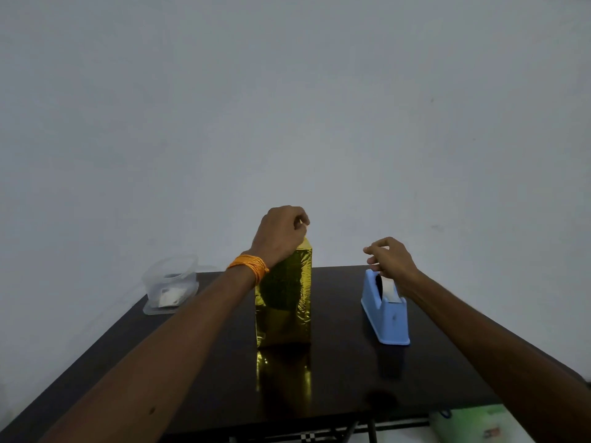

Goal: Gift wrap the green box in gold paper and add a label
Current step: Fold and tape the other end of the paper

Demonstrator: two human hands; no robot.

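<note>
Two arms are shown, and both are left uncovered along the whole length in view: the left forearm (179, 340) and the right forearm (479, 334) are seen bare right up to the hands. A band (248, 266) is worn on the left wrist, just behind the left hand (281, 231). It is made of many thin orange threads, wound round the wrist side by side in a thick bundle; a few strands are caught by the light and read paler, nearer yellow. A small dark spot (152, 410) is marked on the left forearm, towards the elbow end. The right hand (391, 257) is seen bare-fingered. Finer detail is lost in the dim light.
</note>
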